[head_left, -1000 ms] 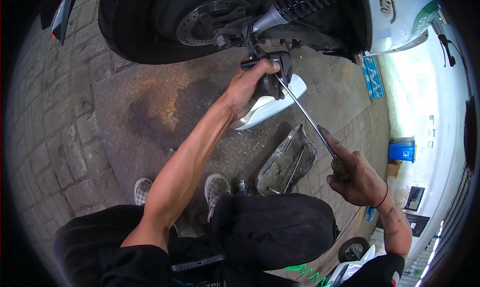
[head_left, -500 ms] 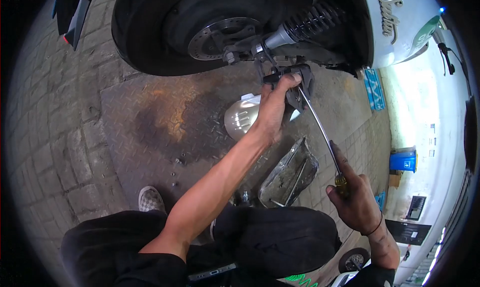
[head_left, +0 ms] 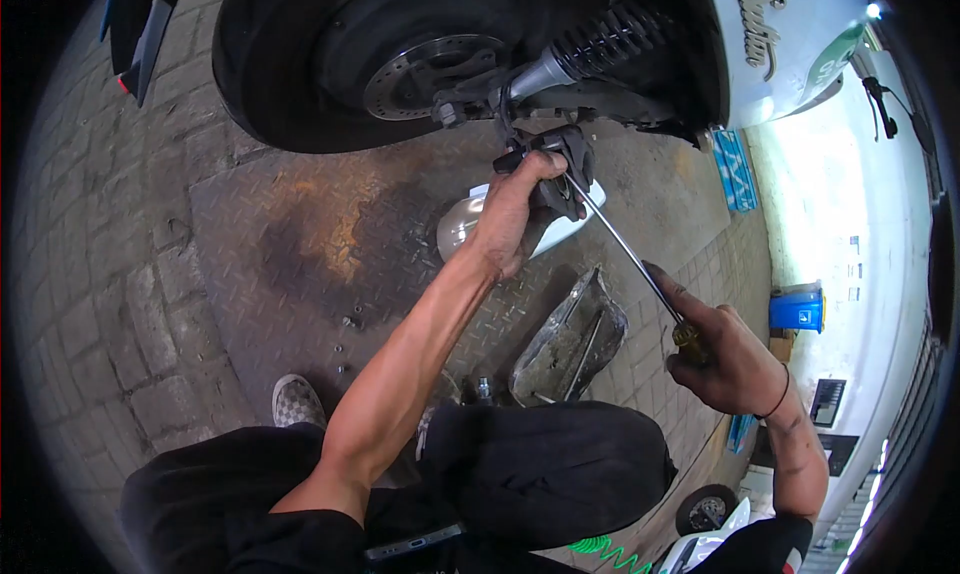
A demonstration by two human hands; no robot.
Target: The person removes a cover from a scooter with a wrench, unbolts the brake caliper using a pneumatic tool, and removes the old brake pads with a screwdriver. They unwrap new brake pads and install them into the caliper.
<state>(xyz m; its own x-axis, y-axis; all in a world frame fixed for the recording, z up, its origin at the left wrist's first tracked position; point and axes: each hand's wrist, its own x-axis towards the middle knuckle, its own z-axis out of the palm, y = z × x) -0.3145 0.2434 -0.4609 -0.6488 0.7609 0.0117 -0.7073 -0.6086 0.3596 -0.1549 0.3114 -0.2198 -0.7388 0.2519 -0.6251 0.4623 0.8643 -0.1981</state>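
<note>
My left hand (head_left: pixel 508 209) is closed around a dark brake caliper (head_left: pixel 574 152), its thumb pressed on top. The caliper hangs off the wheel beside the lower end of the shock absorber (head_left: pixel 600 54). In my right hand (head_left: pixel 738 362) is a long screwdriver (head_left: pixel 622 242), gripped by its yellowish handle, with the index finger laid along the shaft. Its tip reaches into the caliper near my left thumb; the exact contact point is hidden. Behind the caliper are the brake disc (head_left: pixel 385 86) and the black tyre (head_left: pixel 260 84) of a white vehicle (head_left: pixel 770 4).
On the metal floor plate (head_left: pixel 240 214) lie a silver-white cover (head_left: pixel 462 222), small nuts (head_left: pixel 352 321) and a socket (head_left: pixel 485 386). A grimy tray-like part (head_left: pixel 572 342) holds a thin rod. A blue bin (head_left: pixel 797 311) stands at right, and a phone (head_left: pixel 415 544) rests at my lap.
Both hands stay on the caliper and screwdriver. My right hand has swung slightly outward to the right, so the screwdriver lies at a flatter angle. The whole view has shifted a little left.
</note>
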